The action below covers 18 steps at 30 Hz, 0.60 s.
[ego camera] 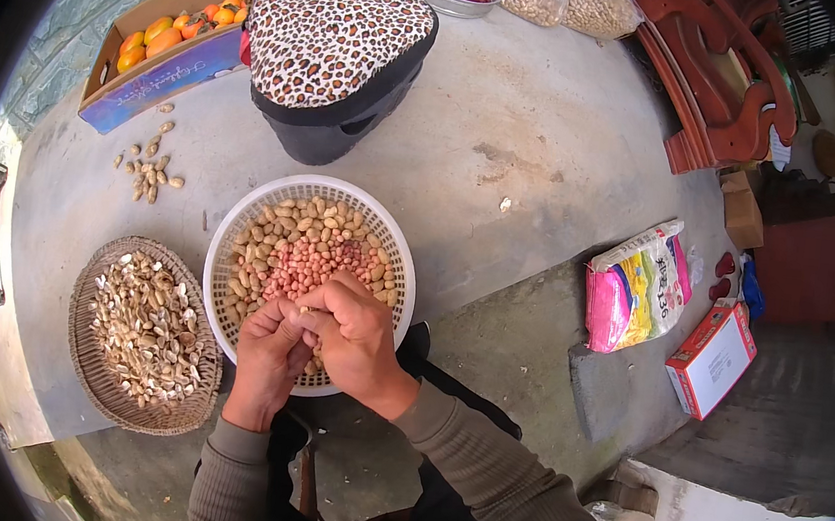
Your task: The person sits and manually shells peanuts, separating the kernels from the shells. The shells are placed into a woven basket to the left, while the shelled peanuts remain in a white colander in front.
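Observation:
My left hand (266, 355) and my right hand (361, 334) meet fingertip to fingertip above the near side of a white plastic colander (211, 323). Between their thumbs and forefingers they pinch a small pale peanut (305, 310), mostly covered by the fingers. Unshelled peanuts (254, 233) lie around the colander's inside. Pink shelled kernels (305, 257) are heaped in its middle, a few of them darker red. Left of the colander, close to my left hand, stands an oval woven basket (88, 357) holding broken peanut shells (147, 325).
Loose peanuts (150, 174) lie on the concrete ledge (479, 244). Behind the colander stands a black container with a leopard-print cover (340, 42), beside a carton (148, 88) of orange persimmons. A metal bowl (450, 4) and bagged peanuts (593, 6) are farther back; a printed sack (637, 289) lies right.

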{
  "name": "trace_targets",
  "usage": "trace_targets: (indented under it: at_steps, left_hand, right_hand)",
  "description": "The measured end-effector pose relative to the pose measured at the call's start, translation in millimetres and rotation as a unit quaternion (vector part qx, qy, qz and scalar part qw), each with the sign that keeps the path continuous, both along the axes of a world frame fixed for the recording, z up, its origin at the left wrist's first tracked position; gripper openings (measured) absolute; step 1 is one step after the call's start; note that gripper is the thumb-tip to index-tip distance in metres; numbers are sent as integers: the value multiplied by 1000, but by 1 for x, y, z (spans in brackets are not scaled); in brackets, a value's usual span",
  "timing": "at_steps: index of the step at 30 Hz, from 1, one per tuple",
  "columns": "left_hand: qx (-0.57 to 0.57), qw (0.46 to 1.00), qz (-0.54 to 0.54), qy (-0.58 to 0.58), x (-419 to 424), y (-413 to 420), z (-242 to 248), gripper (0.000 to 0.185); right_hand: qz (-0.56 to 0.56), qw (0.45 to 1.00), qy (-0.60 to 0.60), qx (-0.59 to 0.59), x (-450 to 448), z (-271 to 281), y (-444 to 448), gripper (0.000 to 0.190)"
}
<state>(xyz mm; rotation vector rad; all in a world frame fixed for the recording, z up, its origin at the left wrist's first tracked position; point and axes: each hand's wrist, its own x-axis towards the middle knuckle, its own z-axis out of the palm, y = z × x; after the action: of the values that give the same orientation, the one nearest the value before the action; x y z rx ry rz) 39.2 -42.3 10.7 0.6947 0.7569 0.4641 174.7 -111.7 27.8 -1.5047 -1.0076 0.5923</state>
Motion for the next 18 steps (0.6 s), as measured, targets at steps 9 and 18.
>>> trace_targets:
  at_steps: [9, 18]
  left_hand:
    - [61, 998, 10, 11, -7, 3, -8, 21]
    - [322, 945, 11, 61, -10, 6, -4, 9]
  right_hand:
    - [43, 982, 178, -55, 4, -1, 0, 6]
    - [18, 997, -74, -26, -7, -7, -6, 7]
